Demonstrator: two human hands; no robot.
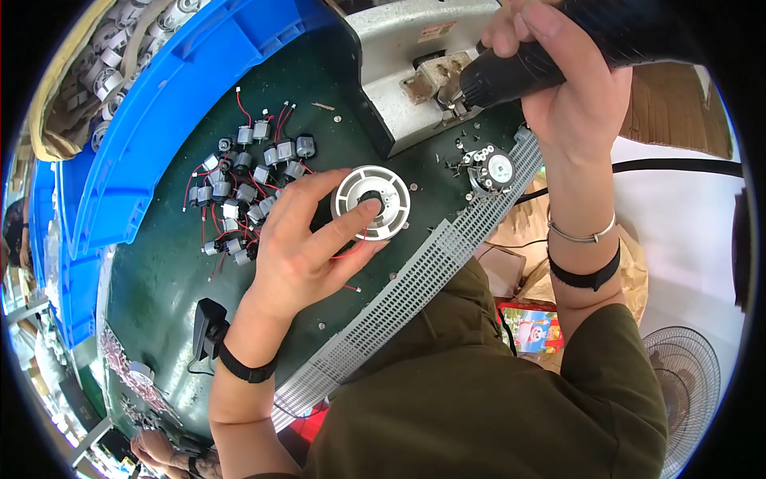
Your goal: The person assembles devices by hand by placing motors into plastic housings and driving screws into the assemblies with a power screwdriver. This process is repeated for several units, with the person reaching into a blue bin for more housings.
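Note:
My left hand (299, 239) grips a round white plastic housing (399, 199) over the bench, its index fingertip pressing on a dark part at the hub. A thin red wire (349, 254) trails from the housing beside my fingers. Up at the right, my right hand (578, 96) is wrapped round a black electric screwdriver (519, 73). The driver's tip points down-left and meets the small block on the front of a metal screw feeder (391, 48); whether it touches a screw there I cannot tell.
Several small motors (242, 163) with red wires lie heaped left of the housing. A round metal piece (488, 169) with screws around it sits right. A perforated grey strip (399, 291) edges the green bench (171, 279). Blue bins (152, 132) stand left; another person's hand (152, 447) shows lower left.

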